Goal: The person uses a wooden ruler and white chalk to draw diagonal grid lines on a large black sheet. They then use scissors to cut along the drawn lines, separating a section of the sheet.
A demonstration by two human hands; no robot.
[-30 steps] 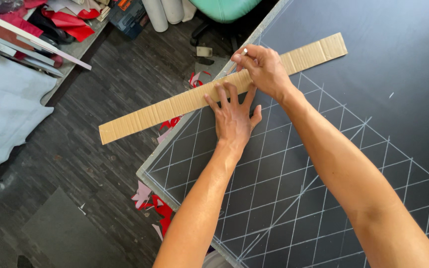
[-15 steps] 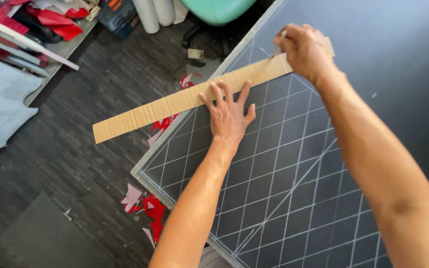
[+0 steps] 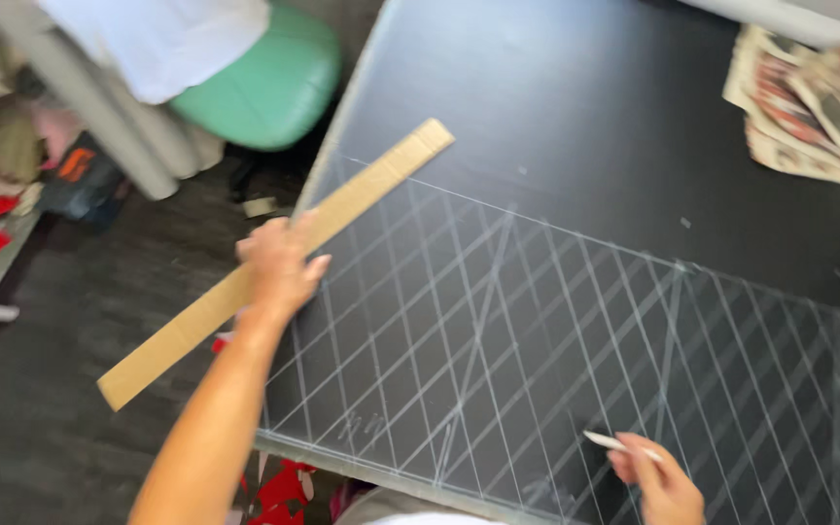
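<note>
A long brown cardboard strip (image 3: 362,190) slants across the left edge of a black sheet (image 3: 576,126) covered with a grid of white chalk lines. My left hand (image 3: 279,267) grips the strip near its middle, holding it over the sheet's left border. My right hand (image 3: 658,481) is low at the front of the sheet, pinching a thin white chalk stick (image 3: 607,442) whose tip points left above the drawn lines. The two hands are far apart.
A green seat (image 3: 264,83) stands beyond the sheet's left edge, with white rolls (image 3: 138,146) beside it. Red scraps (image 3: 279,486) lie on the dark floor under the front edge. A pile of printed papers (image 3: 789,107) rests at the sheet's far right.
My right hand left the strip's far end and dropped to the front of the sheet with the chalk. My left hand went from pressing flat to gripping the strip, which tilted steeper.
</note>
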